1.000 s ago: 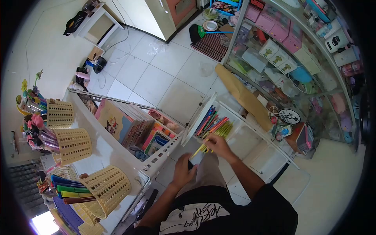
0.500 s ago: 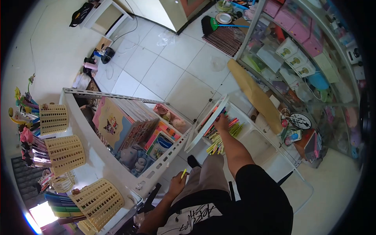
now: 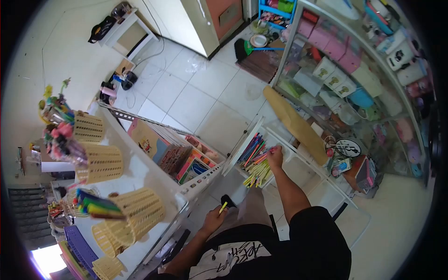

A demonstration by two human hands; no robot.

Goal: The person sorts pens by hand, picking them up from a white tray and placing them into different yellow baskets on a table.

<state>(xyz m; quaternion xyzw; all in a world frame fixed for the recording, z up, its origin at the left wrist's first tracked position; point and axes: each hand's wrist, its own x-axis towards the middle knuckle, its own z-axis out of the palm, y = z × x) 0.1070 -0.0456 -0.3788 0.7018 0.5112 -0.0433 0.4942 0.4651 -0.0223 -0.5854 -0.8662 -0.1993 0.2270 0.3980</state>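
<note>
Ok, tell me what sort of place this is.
Probably a small stationery or gift shop: a round, cream, perforated basket holds multicoloured pens or markers, a glass-fronted cabinet displays pink boxes, and many slim, multicoloured pens or pencils lie by the right hand.

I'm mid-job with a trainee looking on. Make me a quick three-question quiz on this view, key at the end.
1. Short answer: what colour is the slim item in the person's left hand?
2. True or false: the right hand is reaching into the glass-fronted cabinet.
3. Multiple choice: what stands on the white counter at the person's left? A) a laptop; B) perforated baskets; C) a kettle.

Key:
1. Yellow.
2. False; it is at the side of the pile of coloured sticks.
3. B, the perforated baskets.
</note>
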